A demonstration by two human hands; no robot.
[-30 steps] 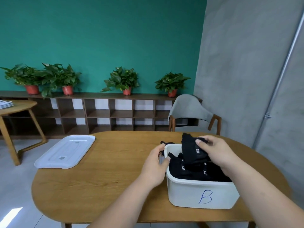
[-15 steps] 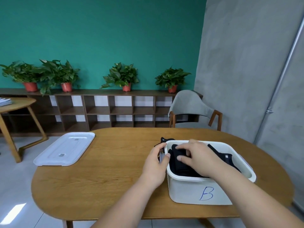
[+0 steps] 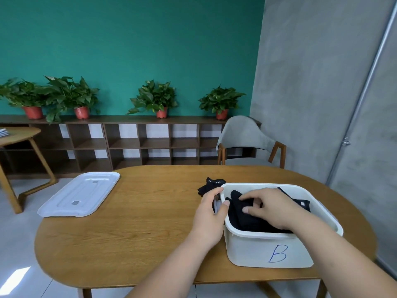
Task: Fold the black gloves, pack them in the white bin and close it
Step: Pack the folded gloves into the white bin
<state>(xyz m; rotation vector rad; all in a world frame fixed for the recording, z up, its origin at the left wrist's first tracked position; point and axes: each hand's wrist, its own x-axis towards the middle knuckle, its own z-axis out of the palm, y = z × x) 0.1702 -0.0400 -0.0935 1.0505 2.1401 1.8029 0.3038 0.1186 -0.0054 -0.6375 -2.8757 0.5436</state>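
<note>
**Soft cargo, easy grip**

The left hand (image 3: 211, 214) grips the rim of the bin (image 3: 253, 250). The right hand (image 3: 272, 208) curls over limp, light gloves (image 3: 238, 215) inside. A spare glove (image 3: 209, 187) lies on the table (image 3: 139, 233) just behind the bin; I'd pinch its cuff.

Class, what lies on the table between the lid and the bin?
Head view: mostly bare table, then the left hand gripping the bin, a loose glove behind it.
</note>
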